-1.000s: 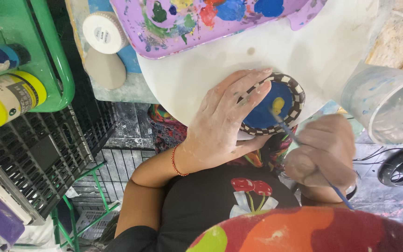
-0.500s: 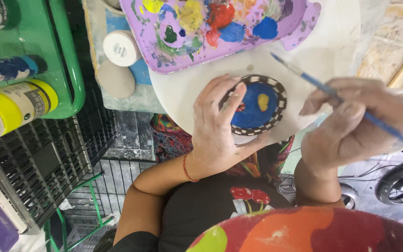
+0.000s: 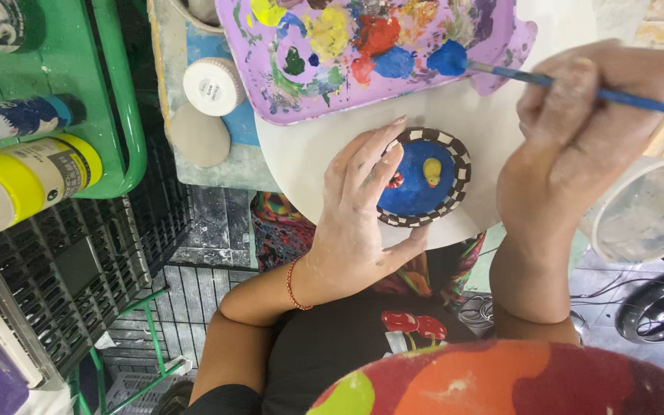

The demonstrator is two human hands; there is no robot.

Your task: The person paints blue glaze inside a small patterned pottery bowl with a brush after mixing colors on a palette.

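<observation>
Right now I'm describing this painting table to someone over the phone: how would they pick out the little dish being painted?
Start at the round white tabletop below the purple paint palette. At its near edge, the left hand cups a small round dish. Unlike anything nearby, it has a black-and-white checkered rim, a blue inside and a small yellow figure at its centre.

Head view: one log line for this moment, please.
left hand: steadies small bowl | right hand: holds brush | brush tip: in blue paint on palette
</observation>
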